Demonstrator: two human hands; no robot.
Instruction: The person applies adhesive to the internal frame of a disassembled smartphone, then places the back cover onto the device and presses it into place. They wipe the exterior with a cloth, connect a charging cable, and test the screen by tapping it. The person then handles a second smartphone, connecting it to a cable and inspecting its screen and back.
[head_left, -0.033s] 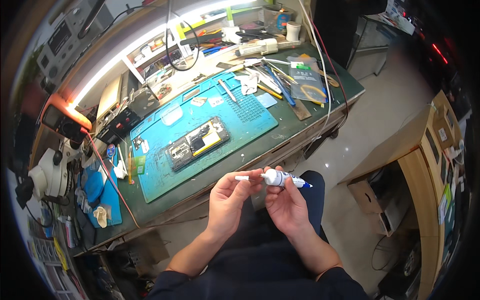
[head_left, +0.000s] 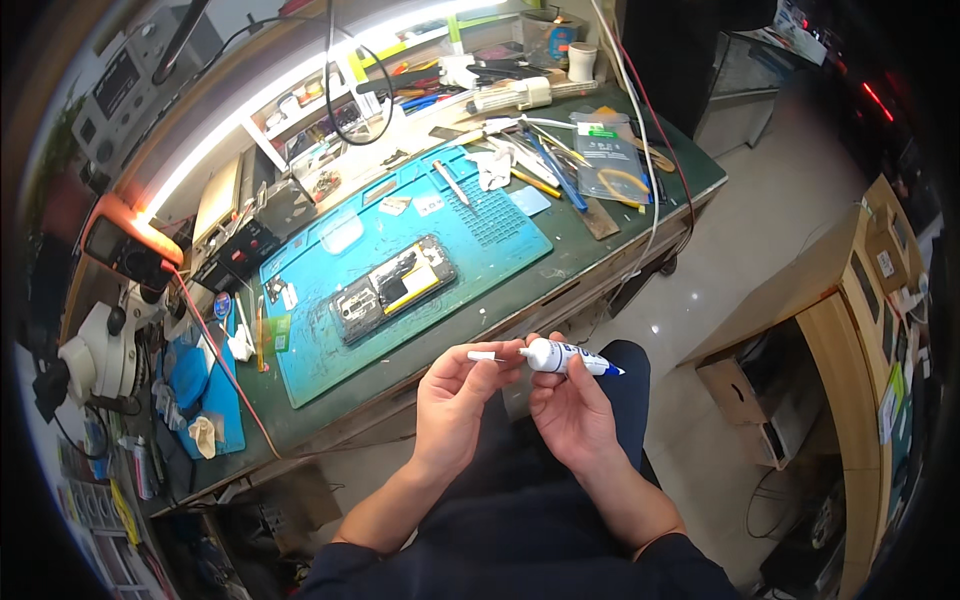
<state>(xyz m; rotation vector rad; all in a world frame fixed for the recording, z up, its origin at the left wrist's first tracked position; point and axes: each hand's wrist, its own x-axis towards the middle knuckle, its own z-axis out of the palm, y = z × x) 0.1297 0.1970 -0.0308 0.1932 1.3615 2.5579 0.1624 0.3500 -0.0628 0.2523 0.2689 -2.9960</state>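
Note:
In front of my body, over the bench's near edge, my left hand point(head_left: 457, 400) pinches a small white cap point(head_left: 481, 356) between thumb and fingers; a thin pin seems to point from it toward the right. My right hand point(head_left: 577, 415) is closed around a white glue tube point(head_left: 556, 357) with blue markings and a pointed blue end. The tube lies nearly level, its narrow nozzle turned left, close to the fingertips of my left hand. Beyond both hands an opened phone point(head_left: 393, 288), its inner parts and battery exposed, rests on a blue work mat point(head_left: 335, 365).
A pen-like tool point(head_left: 455, 185) lies on the mat. Pliers, tweezers and a clear plastic bag point(head_left: 608, 160) crowd the bench's far right. On the left stand an orange multimeter point(head_left: 128, 238) and a white microscope point(head_left: 100, 350). A red cable point(head_left: 225, 365) crosses the bench.

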